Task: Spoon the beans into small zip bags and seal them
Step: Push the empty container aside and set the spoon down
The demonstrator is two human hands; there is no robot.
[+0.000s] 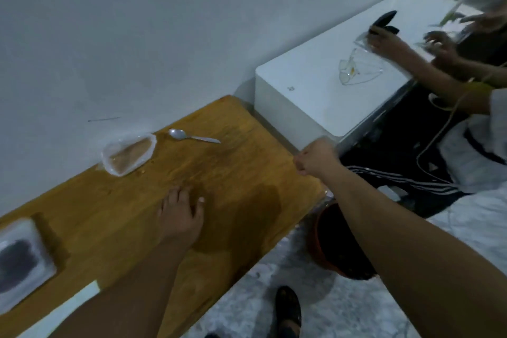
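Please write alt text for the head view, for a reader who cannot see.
A person's left hand rests on a wooden table; the right hand is a fist at its right edge. A spoon lies beside a clear bag of pale beans; a bag of dark beans sits far left. Another person handles clear bags on a white box.

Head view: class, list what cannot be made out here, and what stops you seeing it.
Dark-filled bag, head view: cut off by the left edge, contents blurred.
Orange bucket, head view: partly hidden by the table and a forearm.
Clear bag on the white box, head view: too blurred to tell its contents.
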